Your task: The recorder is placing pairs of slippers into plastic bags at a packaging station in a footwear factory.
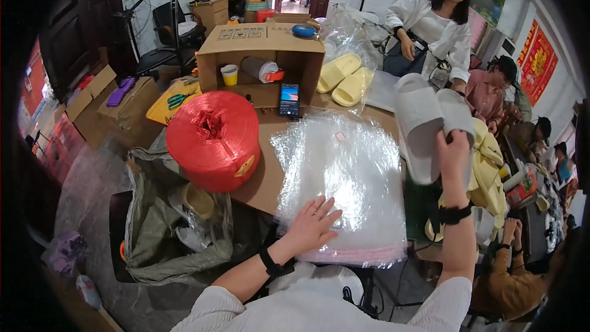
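Observation:
My left hand point(312, 226) lies with fingers spread on a stack of clear plastic bags point(369, 178), near the stack's lower left. Off to the right, my right hand point(453, 150) grips a pair of light grey slide sandals point(420, 141), held upright side by side just past the bags' right edge. Its fingers close on the right-hand slide, and part of the grip is hidden. Behind and below that hand is a pile of pale yellow slides point(487, 169). Another yellow pair point(345, 79) rests beyond the bags, by the cardboard box.
A big red roll of plastic twine point(212, 141) stands left of the bags. Behind it, an open cardboard box point(264, 42) holds a cup and a tumbler; a phone point(289, 99) leans at its front. Green scissors point(178, 99) lie further left. An open woven sack point(147, 227) sits below. Co-workers occupy the right.

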The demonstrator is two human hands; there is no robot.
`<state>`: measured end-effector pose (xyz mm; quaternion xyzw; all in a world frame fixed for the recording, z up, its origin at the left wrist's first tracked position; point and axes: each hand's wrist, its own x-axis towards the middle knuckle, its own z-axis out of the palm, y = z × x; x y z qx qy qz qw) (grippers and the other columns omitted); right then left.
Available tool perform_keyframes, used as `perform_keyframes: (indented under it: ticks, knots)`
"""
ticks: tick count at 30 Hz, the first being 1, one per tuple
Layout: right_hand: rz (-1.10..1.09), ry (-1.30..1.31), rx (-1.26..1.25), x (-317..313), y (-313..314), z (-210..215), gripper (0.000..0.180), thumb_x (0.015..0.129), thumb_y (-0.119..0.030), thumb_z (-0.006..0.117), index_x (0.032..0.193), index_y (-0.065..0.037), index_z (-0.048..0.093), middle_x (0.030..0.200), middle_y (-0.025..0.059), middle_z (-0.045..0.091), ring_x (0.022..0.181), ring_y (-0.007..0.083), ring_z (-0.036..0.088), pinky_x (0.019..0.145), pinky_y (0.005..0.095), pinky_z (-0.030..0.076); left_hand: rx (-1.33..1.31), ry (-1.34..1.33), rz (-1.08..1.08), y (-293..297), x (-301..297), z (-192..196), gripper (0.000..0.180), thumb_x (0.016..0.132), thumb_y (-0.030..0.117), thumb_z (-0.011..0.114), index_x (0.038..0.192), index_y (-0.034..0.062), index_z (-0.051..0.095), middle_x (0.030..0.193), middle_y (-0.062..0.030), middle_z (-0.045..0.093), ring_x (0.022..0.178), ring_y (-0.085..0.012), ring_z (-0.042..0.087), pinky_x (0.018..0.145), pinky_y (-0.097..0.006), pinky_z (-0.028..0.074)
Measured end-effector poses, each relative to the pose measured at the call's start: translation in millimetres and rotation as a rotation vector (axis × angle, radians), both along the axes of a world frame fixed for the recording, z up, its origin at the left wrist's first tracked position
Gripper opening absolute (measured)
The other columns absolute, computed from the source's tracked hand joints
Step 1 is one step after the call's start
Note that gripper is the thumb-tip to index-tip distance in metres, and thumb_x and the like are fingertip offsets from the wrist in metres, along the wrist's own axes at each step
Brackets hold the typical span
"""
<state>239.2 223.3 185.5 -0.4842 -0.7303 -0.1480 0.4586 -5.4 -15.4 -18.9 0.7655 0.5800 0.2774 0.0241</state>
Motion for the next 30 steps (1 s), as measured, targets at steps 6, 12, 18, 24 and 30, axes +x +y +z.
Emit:
perform_keyframes:
  ticks: [6,12,18,24,30]
  knots:
    - [0.239,0.108,-0.593,-8,-66,-63,0.039,0.082,-0.029,0.070,0.082,0.009,0.060,0.076,0.0230,0.062,0.069,0.0333,0.060,0.065,0.0417,0.047,0.027,-0.019,0.003,0,0,-2,0.057,0.090,0.045,0.059,0.137,0.0131,0.052,0.148,-0.0177,0.041,0.138,-0.0385,0.034,0.116,-0.048,0.024]
    - [0.423,-0.055,-0.736,-18,-84,-133,0.036,0.087,-0.027,0.066,0.092,0.007,0.055,0.087,0.0228,0.060,0.081,0.0385,0.060,0.073,0.0454,0.048,0.041,0.042,-0.007,2,1,-6,0.054,0.091,0.047,0.057,0.131,0.0110,0.056,0.145,-0.0183,0.043,0.138,-0.0373,0.035,0.116,-0.048,0.022]
    - [0.465,-0.292,-0.494,-43,-86,-147,0.050,0.085,-0.036,0.066,0.107,0.006,0.051,0.106,0.0284,0.053,0.101,0.0456,0.053,0.083,0.0500,0.045,0.046,0.039,0.007,0,2,-2,0.054,0.090,0.046,0.059,0.131,0.0104,0.056,0.143,-0.0185,0.044,0.137,-0.0378,0.035,0.116,-0.049,0.022]
    - [0.344,-0.148,-0.622,-44,-79,-161,0.035,0.081,-0.029,0.069,0.086,0.004,0.064,0.092,0.0257,0.060,0.085,0.0428,0.060,0.074,0.0485,0.048,0.042,0.019,0.014,1,4,-2,0.055,0.089,0.045,0.060,0.132,0.0103,0.055,0.145,-0.0185,0.043,0.137,-0.0393,0.035,0.116,-0.050,0.022]
    - [0.240,0.027,-0.508,-27,-96,-174,0.033,0.083,-0.027,0.067,0.075,0.004,0.058,0.081,0.0236,0.060,0.075,0.0432,0.060,0.068,0.0501,0.047,0.057,-0.003,-0.011,1,0,-7,0.055,0.089,0.044,0.060,0.133,0.0116,0.054,0.146,-0.0188,0.042,0.137,-0.0400,0.036,0.116,-0.050,0.023]
